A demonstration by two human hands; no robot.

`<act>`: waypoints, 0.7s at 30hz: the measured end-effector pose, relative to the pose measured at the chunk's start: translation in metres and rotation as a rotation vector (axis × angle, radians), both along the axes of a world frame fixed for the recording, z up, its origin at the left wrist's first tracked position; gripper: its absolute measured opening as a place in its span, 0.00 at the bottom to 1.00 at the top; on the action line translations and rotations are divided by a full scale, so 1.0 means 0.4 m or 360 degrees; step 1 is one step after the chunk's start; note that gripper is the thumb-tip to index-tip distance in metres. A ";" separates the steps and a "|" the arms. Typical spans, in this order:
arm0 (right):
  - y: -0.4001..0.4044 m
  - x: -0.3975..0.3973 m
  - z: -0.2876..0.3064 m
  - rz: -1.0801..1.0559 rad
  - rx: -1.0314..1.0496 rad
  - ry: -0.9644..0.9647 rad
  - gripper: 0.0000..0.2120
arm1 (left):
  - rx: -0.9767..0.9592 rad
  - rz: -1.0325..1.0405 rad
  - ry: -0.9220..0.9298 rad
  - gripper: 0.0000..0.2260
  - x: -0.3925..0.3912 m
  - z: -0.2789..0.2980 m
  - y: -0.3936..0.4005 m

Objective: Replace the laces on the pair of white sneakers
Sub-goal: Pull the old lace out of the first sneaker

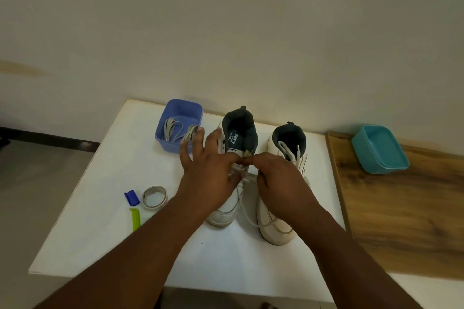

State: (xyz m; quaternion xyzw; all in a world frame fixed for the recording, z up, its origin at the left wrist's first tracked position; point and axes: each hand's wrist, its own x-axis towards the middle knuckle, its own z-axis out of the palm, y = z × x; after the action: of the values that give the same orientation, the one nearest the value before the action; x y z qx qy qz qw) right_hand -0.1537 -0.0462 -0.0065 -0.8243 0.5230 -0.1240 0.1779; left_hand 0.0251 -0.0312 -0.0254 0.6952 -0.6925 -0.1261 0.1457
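Two white sneakers with dark linings stand side by side on the white table point(105, 233), toes toward me. Over the left sneaker point(227, 211), my left hand point(208, 168) pinches its white lace point(244, 211) with thumb and forefinger, the other fingers spread straight. My right hand point(278, 178) grips the same lace at the upper eyelets, fingers curled. A loose loop of that lace trails down between the shoes. The right sneaker point(276, 223) stays laced. Grey laces point(173, 130) lie in a purple-blue tub point(192, 109) at the back left.
A tape roll point(154, 197), a blue clip point(131, 197) and a green strip point(134, 218) lie at the table's left. An empty teal tub point(380, 149) sits on a wooden board point(401, 221) on the right. A wall runs right behind the table.
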 end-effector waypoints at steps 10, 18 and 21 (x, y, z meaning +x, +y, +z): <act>-0.003 -0.004 0.007 -0.0089 0.0024 -0.0024 0.18 | -0.0501 0.0587 0.0308 0.12 0.046 0.065 -0.006; 0.000 0.002 0.001 -0.0044 -0.0007 0.0015 0.19 | 0.0037 -0.0092 -0.0087 0.15 0.004 0.009 0.002; 0.003 0.001 0.004 -0.0038 -0.0013 0.0019 0.20 | -0.0063 0.0085 -0.0012 0.10 0.017 0.021 -0.004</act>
State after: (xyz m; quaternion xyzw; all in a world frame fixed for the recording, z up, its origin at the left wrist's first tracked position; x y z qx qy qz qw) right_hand -0.1532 -0.0449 -0.0048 -0.8195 0.5333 -0.1232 0.1697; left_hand 0.0319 -0.0327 -0.0172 0.7108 -0.6767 -0.1058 0.1602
